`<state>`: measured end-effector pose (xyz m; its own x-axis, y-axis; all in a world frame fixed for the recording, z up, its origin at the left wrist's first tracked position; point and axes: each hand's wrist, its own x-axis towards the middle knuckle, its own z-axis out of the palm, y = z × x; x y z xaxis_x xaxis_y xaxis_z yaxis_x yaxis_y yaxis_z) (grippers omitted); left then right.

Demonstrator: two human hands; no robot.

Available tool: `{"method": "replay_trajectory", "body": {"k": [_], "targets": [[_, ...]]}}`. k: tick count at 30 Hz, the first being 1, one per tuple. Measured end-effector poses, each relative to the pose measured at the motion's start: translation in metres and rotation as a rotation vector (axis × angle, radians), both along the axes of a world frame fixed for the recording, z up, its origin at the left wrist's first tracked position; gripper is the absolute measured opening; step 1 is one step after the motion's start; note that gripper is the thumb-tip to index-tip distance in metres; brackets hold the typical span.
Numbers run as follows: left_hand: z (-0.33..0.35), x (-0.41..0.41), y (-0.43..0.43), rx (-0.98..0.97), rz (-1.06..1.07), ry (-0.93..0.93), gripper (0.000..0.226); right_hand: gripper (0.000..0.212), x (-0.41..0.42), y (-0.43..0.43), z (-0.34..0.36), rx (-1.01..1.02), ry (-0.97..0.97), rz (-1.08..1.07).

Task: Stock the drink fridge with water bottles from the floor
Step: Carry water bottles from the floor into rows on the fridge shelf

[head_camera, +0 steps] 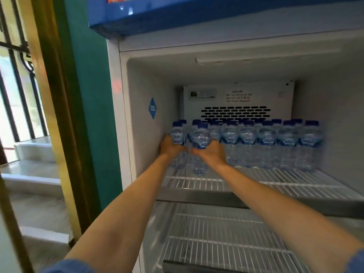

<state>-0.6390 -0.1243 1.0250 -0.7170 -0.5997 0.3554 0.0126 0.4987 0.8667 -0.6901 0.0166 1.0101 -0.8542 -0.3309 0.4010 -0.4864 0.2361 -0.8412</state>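
Note:
Both my arms reach into the open drink fridge (126, 119). My left hand (170, 145) grips a small clear water bottle (177, 134) with a blue cap and blue label, close to the fridge's left wall. My right hand (211, 151) grips a second such bottle (201, 138) just to its right, standing at the front of the group. Both bottles sit at the left end of the top wire shelf (275, 184). Several more of the same bottles (275, 142) stand in rows across the back of that shelf.
A lower wire shelf (226, 247) lies below the top one. The fridge's back panel has a vent grille (235, 112). To the left are a green wall (88, 95), a gold-coloured frame (49, 95) and pale steps (33, 170).

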Motion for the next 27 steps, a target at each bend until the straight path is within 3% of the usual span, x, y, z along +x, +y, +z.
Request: {"method": "replay_trajectory", "body": {"k": [4, 8, 12, 17, 18, 22, 27], "targets": [[-0.007, -0.014, -0.011, 0.001, -0.027, 0.024, 0.058, 0.051, -0.006, -0.005, -0.006, 0.007, 0.031, -0.003], [-0.009, -0.019, -0.013, -0.03, -0.077, 0.07, 0.042, 0.079, -0.009, -0.006, -0.009, 0.011, 0.011, 0.001], [-0.023, -0.036, -0.03, -0.059, -0.181, 0.099, 0.037, 0.079, -0.009, -0.006, -0.011, 0.022, 0.035, -0.009], [-0.05, -0.059, -0.054, -0.057, -0.133, -0.005, 0.083, 0.08, -0.01, -0.006, -0.011, 0.032, 0.036, 0.009], [-0.04, -0.038, -0.035, -0.076, -0.116, -0.044, 0.082, 0.081, -0.01, -0.005, -0.011, 0.028, 0.035, 0.013], [-0.025, -0.008, -0.005, -0.155, -0.084, -0.186, 0.037, 0.083, -0.011, -0.005, -0.012, 0.036, 0.031, 0.008], [-0.026, -0.006, -0.004, -0.171, -0.124, -0.147, 0.037, 0.079, -0.01, -0.004, -0.012, 0.036, 0.029, 0.018]]}}
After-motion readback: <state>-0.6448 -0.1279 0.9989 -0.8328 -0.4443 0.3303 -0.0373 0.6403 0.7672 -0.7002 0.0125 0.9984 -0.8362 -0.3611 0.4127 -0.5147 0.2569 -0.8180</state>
